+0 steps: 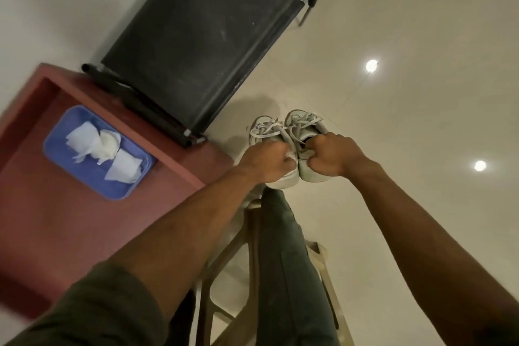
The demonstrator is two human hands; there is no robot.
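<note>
Looking down past a dark sleeve (92,306) and two bare forearms: trouser leg (286,261) ran up the centre, over a beige chair frame (233,247). Beyond the knee, both hands were closed tight, one per shoe. Left hand (266,161) gripped the left sneaker (265,128) at its collar, with a scrap of white showing at the fingers; could not tell what it was. Right hand (331,154) gripped the right sneaker (306,123) the same way. Pair was grey-white, laced, side by side and touching, heels toward the person, toes away. They were over the pale glossy floor (421,121); could not tell if the soles touched it. Left of the hands: red table (70,233) carrying a blue tray (59,154) with crumpled white tissues (84,140) in it. Farther back, a black fabric rack (210,36) on a metal frame overlapped the table's far corner.
</note>
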